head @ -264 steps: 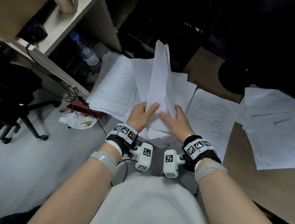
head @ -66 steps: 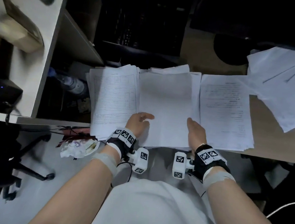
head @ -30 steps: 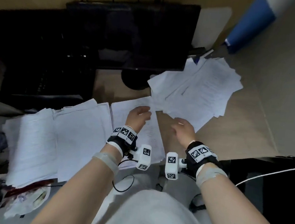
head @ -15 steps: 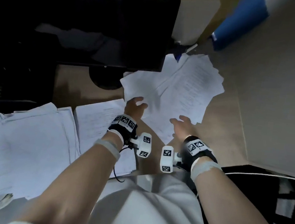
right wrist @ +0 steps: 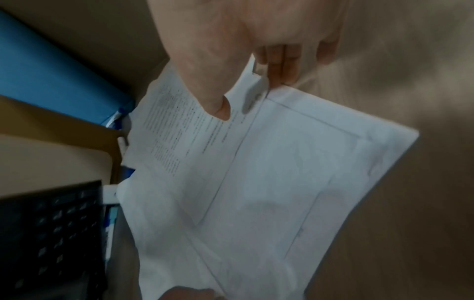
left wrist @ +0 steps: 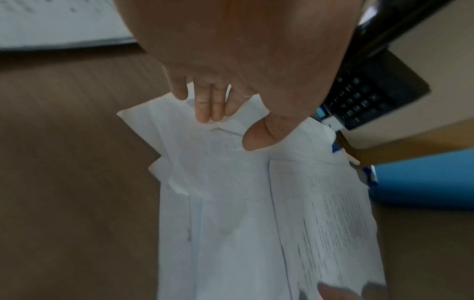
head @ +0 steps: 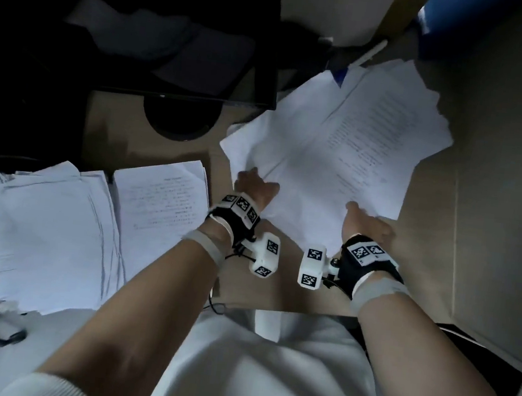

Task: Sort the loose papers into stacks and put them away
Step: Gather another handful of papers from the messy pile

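Both bare forearms reach forward side by side, each wrist wrapped in a black band with white marker blocks. The left hand lies low with its fingers close together and slightly bent, thumb spread off to the side. The right hand mirrors it, fingers curled downward, thumb stretched out apart from them.

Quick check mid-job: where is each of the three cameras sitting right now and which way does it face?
Head: worn on the head, looks down on the desk; both forearms, left hand and right hand show on the loose papers.
Left wrist: looks along the left hand; fingers and thumb pinch the papers' corner.
Right wrist: looks along the right hand; thumb and fingers grip the papers' edge.
Shared: both wrist views catch the papers, the keyboard and the other hand.
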A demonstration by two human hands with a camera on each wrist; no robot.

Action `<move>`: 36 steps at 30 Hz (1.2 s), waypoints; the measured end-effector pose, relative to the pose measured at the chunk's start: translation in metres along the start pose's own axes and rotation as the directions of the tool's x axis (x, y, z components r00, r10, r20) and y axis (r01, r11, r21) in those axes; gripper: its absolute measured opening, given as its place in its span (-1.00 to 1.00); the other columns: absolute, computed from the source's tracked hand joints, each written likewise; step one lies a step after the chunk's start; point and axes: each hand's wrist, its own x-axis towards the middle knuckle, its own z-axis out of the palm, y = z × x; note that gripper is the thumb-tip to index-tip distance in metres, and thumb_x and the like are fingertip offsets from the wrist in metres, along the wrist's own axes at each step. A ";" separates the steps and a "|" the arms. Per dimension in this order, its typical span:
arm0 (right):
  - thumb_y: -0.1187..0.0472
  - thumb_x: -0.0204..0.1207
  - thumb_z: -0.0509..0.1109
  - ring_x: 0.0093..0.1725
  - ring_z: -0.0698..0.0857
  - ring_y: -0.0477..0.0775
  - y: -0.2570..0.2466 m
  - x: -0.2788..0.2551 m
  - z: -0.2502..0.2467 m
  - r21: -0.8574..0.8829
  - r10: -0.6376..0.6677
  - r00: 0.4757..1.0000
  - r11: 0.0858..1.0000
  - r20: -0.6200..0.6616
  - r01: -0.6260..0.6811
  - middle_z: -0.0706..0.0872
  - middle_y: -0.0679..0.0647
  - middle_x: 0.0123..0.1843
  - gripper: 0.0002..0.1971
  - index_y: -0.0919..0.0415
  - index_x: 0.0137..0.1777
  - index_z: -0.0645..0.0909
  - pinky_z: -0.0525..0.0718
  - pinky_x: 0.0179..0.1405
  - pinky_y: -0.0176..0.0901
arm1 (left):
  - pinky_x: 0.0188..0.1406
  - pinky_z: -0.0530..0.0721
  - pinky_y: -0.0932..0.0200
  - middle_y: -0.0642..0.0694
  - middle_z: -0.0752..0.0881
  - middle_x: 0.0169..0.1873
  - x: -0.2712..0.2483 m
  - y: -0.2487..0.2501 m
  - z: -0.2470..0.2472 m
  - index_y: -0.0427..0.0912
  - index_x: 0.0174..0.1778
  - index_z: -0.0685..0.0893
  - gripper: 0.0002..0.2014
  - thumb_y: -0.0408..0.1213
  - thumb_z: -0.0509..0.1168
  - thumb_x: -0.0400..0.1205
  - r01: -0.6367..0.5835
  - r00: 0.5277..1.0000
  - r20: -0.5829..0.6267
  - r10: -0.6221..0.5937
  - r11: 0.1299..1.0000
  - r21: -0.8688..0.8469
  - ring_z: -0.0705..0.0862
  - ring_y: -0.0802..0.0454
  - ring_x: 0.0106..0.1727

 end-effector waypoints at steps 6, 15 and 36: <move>-0.33 0.36 0.29 0.32 0.61 0.29 0.005 0.018 -0.021 0.028 0.056 0.998 0.998 -0.011 -0.056 0.51 0.22 0.49 -0.03 0.36 0.60 0.24 0.51 0.10 0.07 | 0.15 0.59 0.09 -0.24 0.74 0.20 -0.014 0.001 0.014 -0.22 0.17 0.73 -0.67 -0.13 0.32 0.58 -0.057 0.998 -0.030 0.057 0.998 -0.029 0.66 -0.24 0.25; -0.08 0.46 0.50 0.02 0.47 0.21 -0.001 0.021 -0.016 0.159 0.091 0.996 0.983 0.015 -0.092 0.47 0.23 0.39 -0.15 0.33 0.52 0.11 0.42 -0.04 0.01 | 0.70 -0.04 -0.21 -0.09 0.10 0.73 0.040 0.024 -0.026 -0.01 0.73 0.12 -0.10 0.00 0.42 0.52 -0.150 0.945 -0.244 0.217 0.953 0.264 -0.01 -0.12 0.74; -0.08 0.55 0.42 0.35 0.65 0.30 0.035 -0.009 -0.016 0.063 -0.046 0.997 0.997 0.067 0.042 0.59 0.20 0.46 -0.26 0.33 0.62 0.35 0.48 0.04 -0.12 | 0.03 0.54 0.08 -0.33 0.67 0.28 -0.005 -0.025 0.019 -0.33 0.42 0.55 -0.60 -0.25 0.25 0.68 -0.099 0.993 -0.066 0.103 0.994 0.053 0.65 -0.32 0.25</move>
